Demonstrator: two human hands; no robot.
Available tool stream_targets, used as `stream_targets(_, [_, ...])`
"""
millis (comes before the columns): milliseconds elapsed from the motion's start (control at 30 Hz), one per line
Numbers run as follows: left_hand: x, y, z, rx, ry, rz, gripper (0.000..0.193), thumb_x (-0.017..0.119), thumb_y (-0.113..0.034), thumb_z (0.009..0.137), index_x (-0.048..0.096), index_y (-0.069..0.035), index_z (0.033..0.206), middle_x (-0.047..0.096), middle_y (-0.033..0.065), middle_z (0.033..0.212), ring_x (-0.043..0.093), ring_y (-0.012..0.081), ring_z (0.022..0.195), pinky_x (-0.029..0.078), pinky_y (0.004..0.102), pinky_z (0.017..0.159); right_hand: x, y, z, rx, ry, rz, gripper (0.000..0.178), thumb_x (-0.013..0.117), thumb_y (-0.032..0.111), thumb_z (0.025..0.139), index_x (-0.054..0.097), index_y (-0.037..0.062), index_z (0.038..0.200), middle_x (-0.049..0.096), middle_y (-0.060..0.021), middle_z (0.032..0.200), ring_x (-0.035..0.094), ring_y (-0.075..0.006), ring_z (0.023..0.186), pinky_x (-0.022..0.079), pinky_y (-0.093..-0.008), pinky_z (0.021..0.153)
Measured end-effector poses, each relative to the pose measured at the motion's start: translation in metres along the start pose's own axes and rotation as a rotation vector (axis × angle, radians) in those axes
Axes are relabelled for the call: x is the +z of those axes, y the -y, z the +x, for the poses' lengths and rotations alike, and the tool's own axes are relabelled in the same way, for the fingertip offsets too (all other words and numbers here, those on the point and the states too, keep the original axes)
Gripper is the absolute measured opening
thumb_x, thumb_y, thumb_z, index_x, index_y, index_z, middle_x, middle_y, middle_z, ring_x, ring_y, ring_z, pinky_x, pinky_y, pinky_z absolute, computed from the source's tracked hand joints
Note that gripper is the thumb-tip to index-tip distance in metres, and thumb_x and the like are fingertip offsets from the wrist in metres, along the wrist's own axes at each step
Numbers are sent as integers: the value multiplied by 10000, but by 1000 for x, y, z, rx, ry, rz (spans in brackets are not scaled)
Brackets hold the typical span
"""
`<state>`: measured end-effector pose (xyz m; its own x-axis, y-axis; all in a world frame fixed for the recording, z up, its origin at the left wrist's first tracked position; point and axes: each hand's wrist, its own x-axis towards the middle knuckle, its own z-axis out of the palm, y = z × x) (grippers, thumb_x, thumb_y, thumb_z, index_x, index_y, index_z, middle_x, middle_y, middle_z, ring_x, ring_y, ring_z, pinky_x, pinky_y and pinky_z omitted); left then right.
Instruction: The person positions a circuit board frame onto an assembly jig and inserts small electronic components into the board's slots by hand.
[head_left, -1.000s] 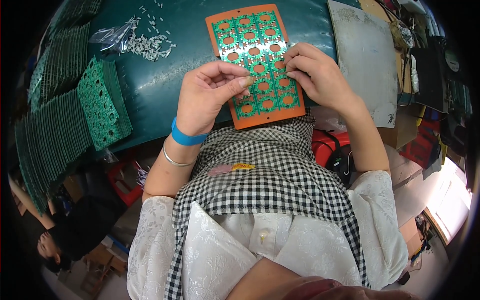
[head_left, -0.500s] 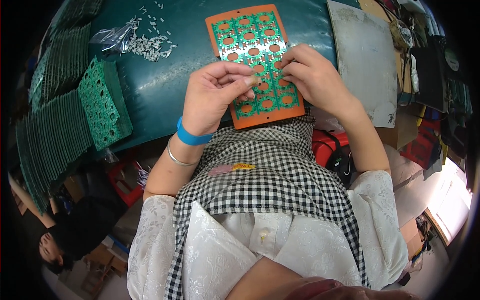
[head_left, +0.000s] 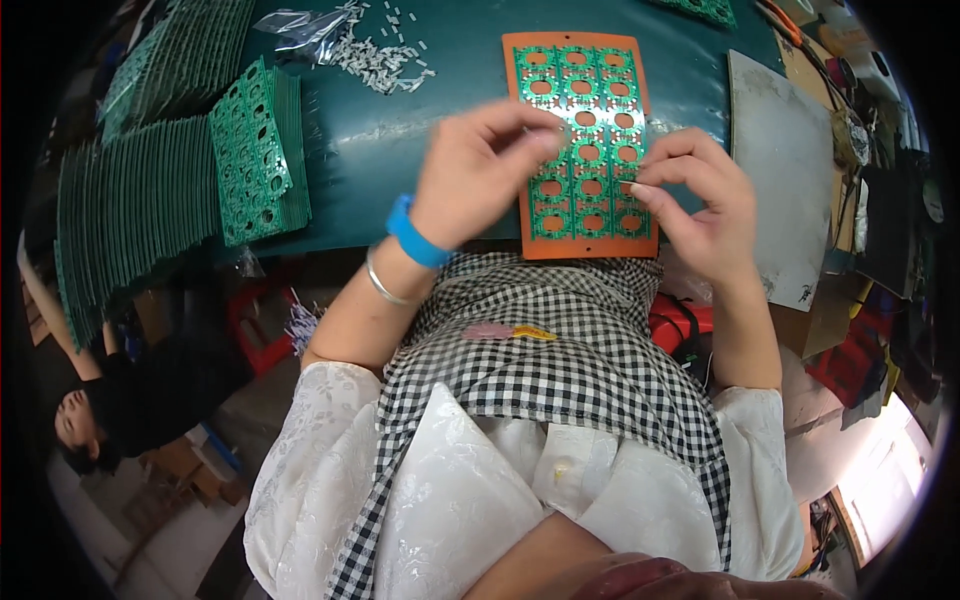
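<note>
A green circuit board panel [head_left: 590,187] with rows of oval holes lies on an orange backing plate [head_left: 627,248] at the table's near edge. Over the panel's left side hovers my left hand [head_left: 480,175], blurred by motion, its thumb and forefinger pinched together. What that pinch holds, if anything, is too small to make out. My right hand [head_left: 710,200] is at the panel's right edge, fingers curled and thumb toward the forefinger. A tiny pale sliver shows at its thumb tip; whether it is a part or the nail I cannot tell.
Small white pieces [head_left: 375,65] lie heaped beside a clear plastic bag [head_left: 300,30] on the green table [head_left: 350,190]. Stacked green panels [head_left: 255,150] stand at the left. A grey board [head_left: 780,170] lies at the right. Another person [head_left: 150,390] is at the lower left.
The view has shifted, so the panel appears farther right. My left hand has lifted away from the panel toward its left side. My right hand's fingers have opened out somewhat at the right edge.
</note>
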<state>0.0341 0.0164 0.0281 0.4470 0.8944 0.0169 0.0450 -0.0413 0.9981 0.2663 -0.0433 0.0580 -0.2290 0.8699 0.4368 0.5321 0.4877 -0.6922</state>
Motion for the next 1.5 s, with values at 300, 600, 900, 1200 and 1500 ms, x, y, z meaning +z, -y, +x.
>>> stream_targets(300, [-108,64,55,184,-345,1153,134,730,-274,810,711,-158,873,657,30,916,589,294,931,463,447,760,-10,-22,-28,255,121,57,83,714,2,737,644,-6,780,650,-78,911,648,-217,847,516,-305,754])
stream_targets(600, [-106,70,60,219,-347,1189,106,639,-207,901,658,-103,908,677,66,881,616,314,885,463,453,743,0,-28,-38,229,119,24,75,718,26,740,661,7,785,642,-64,896,644,-237,845,519,-332,738])
stream_targets(900, [-95,52,53,140,-379,935,111,677,-160,886,692,-60,930,708,106,810,684,236,690,527,318,652,-1,-28,-37,210,134,-6,70,717,30,742,662,10,779,637,-59,888,640,-245,834,518,-338,724])
stream_targets(1200, [-93,51,51,149,-391,922,117,686,-166,878,720,-75,943,709,96,784,674,200,660,521,295,636,-1,-29,-36,179,162,-23,83,723,20,734,666,6,793,641,-68,920,632,-251,885,521,-348,753])
stream_targets(1500, [-92,49,51,159,-375,935,116,688,-167,873,727,-80,939,692,95,746,657,203,633,513,302,624,3,-27,-31,23,226,-104,91,730,10,722,662,10,781,633,-60,903,616,-254,882,523,-364,757])
